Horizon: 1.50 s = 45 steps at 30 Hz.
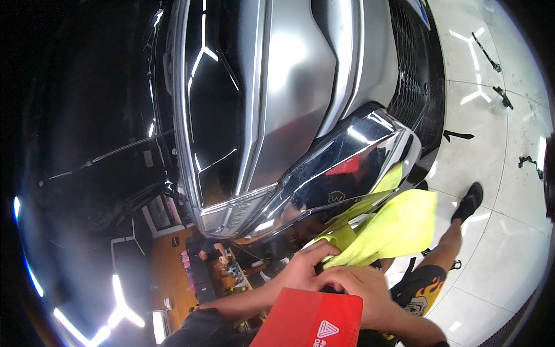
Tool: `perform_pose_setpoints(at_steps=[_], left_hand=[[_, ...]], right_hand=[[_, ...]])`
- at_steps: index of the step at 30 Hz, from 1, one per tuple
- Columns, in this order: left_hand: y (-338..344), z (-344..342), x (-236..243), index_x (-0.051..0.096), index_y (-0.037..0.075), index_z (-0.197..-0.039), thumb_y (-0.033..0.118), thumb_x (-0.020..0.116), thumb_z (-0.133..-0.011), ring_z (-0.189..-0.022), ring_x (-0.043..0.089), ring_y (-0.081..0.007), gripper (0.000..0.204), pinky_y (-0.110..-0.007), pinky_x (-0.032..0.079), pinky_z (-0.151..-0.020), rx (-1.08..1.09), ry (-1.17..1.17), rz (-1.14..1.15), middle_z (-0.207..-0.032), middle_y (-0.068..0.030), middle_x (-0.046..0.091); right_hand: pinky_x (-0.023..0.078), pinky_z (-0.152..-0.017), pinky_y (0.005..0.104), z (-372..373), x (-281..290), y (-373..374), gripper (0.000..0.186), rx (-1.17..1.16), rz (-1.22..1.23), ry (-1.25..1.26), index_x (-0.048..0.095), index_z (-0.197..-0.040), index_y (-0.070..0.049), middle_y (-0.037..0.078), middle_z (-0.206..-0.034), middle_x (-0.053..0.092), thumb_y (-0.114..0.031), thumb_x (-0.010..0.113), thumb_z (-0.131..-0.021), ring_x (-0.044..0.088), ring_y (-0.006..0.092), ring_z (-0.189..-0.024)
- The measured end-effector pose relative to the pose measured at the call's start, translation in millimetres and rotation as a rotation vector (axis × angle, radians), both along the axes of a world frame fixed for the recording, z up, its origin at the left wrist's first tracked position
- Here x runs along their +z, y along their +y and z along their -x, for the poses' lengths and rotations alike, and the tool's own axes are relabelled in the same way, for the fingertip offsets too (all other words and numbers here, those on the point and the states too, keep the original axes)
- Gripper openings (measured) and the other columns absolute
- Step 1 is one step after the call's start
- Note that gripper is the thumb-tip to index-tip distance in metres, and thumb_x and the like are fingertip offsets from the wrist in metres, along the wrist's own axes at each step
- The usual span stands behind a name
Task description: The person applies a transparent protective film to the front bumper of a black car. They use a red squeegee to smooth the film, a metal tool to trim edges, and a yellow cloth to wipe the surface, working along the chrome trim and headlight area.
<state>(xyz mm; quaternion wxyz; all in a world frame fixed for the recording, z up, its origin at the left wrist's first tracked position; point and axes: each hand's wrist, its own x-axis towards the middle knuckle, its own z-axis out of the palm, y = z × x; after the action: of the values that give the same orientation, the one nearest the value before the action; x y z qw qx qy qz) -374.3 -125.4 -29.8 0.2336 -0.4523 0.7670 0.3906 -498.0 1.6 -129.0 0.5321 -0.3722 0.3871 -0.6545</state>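
My left hand [306, 266] grips the lower left end of a bright yellow-green cloth [393, 222], which hangs over the front of a silver and black car. Beside it, my right hand [358, 286] has curled fingers close against my left hand; what they hold is hidden. A flat red card-like tool [298, 324] fills the bottom middle, in front of my hands, and what supports it cannot be made out. Just beyond the cloth is a glossy headlight or dark trim panel [324, 173], with red and yellow reflections, beside silver bodywork [295, 87].
Black trim pieces [459, 135] lie on the white tiled floor [514, 248] at right, near my shoe [469, 202]. At lower left are a cluttered workbench [237, 272] and a person [211, 248]. Dark glossy car body [87, 214] spans the left side.
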Motion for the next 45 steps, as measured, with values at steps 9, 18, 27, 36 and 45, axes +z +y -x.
perform_pose_setpoints(at_steps=[9, 18, 27, 36, 45], left_hand=[[14.8, 15.3, 7.6, 0.059, 0.0, -0.118, 0.009, 0.075, -0.091, -0.082, 0.062, -0.0282, 0.033, -0.034, 0.05, -0.068, 0.057, 0.05, 0.089, -0.099, -0.0152, 0.058], [-34.6, 13.3, 56.4, 0.057, 0.002, -0.067, 0.012, 0.078, -0.087, -0.049, 0.048, -0.0279, 0.031, -0.039, 0.038, -0.048, -0.421, 0.103, 0.367, -0.062, -0.0098, 0.049], [-90.7, -39.4, 31.8, 0.069, 0.007, -0.079, 0.015, 0.078, -0.077, -0.068, 0.069, -0.0279, 0.012, -0.036, 0.056, -0.061, -0.716, 0.482, 0.604, -0.082, -0.0096, 0.07], [-77.8, -33.7, 42.5, 0.071, 0.006, -0.099, 0.013, 0.076, -0.084, -0.09, 0.074, -0.0339, 0.017, -0.042, 0.058, -0.083, -0.3, 0.326, 0.398, -0.104, -0.0154, 0.072], [-75.3, -52.2, 44.3, 0.071, 0.008, -0.104, 0.018, 0.086, -0.074, -0.084, 0.074, -0.031, 0.035, -0.037, 0.06, -0.073, -0.487, 0.267, 0.448, -0.102, -0.0131, 0.072]], right_hand=[[0.051, -0.058, 0.0346, -5.0, 1.7, -6.2, 0.019, -0.301, -0.252, -0.053, 0.066, -0.094, -0.005, 0.01, -0.079, 0.068, -0.014, 0.081, -0.088, 0.067, 0.0243, -0.065], [0.056, -0.071, 0.0342, 95.3, 52.4, -20.0, 0.039, -0.42, 0.431, 0.116, 0.07, -0.112, -0.004, 0.012, -0.111, 0.071, -0.011, 0.082, -0.076, 0.071, 0.0247, -0.088], [0.056, -0.064, 0.0353, 17.5, 47.5, -111.4, 0.03, -0.38, -0.039, -0.592, 0.062, -0.121, 0.001, 0.016, -0.085, 0.074, -0.016, 0.07, -0.098, 0.076, 0.0301, -0.072], [0.057, -0.066, 0.0359, 6.9, 67.3, -134.0, 0.028, -0.365, -0.126, -0.591, 0.06, -0.121, 0.003, 0.016, -0.083, 0.073, -0.015, 0.066, -0.102, 0.076, 0.0294, -0.073], [0.055, -0.068, 0.0306, 12.0, 70.8, -135.0, 0.023, -0.339, -0.193, -0.7, 0.063, -0.117, 0.003, 0.014, -0.089, 0.074, -0.015, 0.066, -0.103, 0.073, 0.0194, -0.075]])
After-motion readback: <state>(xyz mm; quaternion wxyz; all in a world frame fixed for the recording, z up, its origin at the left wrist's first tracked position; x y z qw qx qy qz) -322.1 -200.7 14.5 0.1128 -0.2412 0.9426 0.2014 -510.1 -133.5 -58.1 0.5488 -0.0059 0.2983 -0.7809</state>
